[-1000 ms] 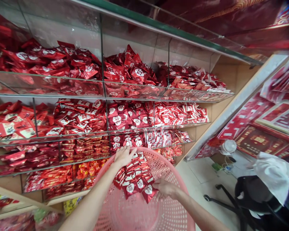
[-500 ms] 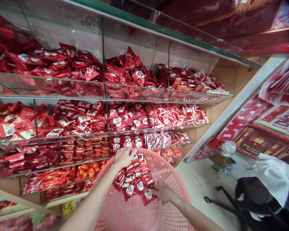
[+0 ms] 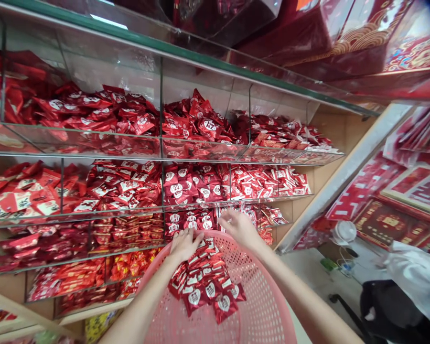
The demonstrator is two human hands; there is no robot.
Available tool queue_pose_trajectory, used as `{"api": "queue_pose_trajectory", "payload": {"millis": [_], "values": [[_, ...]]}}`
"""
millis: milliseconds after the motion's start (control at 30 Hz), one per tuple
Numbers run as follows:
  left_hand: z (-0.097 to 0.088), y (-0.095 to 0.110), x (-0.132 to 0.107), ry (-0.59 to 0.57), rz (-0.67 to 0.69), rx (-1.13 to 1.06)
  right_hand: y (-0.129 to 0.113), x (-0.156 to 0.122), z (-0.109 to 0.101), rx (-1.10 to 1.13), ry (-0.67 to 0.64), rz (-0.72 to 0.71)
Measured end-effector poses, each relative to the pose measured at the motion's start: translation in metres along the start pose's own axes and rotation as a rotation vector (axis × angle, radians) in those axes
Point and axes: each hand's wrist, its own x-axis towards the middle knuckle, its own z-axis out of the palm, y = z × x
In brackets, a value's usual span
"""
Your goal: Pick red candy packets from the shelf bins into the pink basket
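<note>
A pink perforated plastic basket (image 3: 261, 301) sits under both my hands, its rim close to the lower shelf front. In it lies a heap of red foil packets with white round labels (image 3: 206, 282). My left hand (image 3: 185, 244) rests on the top of that heap, fingers curled over the packets. My right hand (image 3: 239, 228) is above the far rim, fingers apart and holding nothing, close to the packets in the shelf compartment.
Tiered glass display shelves (image 3: 93, 155) with compartments of red packets fill the left and middle. Red framed decorations (image 3: 392, 222) stand at right. A small white fan (image 3: 345, 232) is on the tiled floor, near a black seat draped with white cloth (image 3: 415, 282).
My right hand has left the bottom of the packet heap and moved up past the basket rim toward the shelf. My left hand and the heap stay in place, and the view has tilted slightly.
</note>
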Motion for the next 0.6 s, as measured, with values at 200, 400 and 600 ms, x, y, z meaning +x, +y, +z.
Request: {"api": "queue_pose_trajectory", "payload": {"millis": [200, 400, 600], "values": [[0.003, -0.003, -0.001, 0.028, 0.025, 0.003, -0.028, 0.085, 0.003, -0.193, 0.11, 0.07], [0.002, -0.003, -0.002, 0.049, 0.037, 0.004, -0.023, 0.11, 0.023, -0.206, -0.027, 0.172], [0.001, -0.002, -0.002, 0.052, 0.039, 0.004, -0.013, 0.102, 0.018, -0.095, 0.17, 0.066]]}}
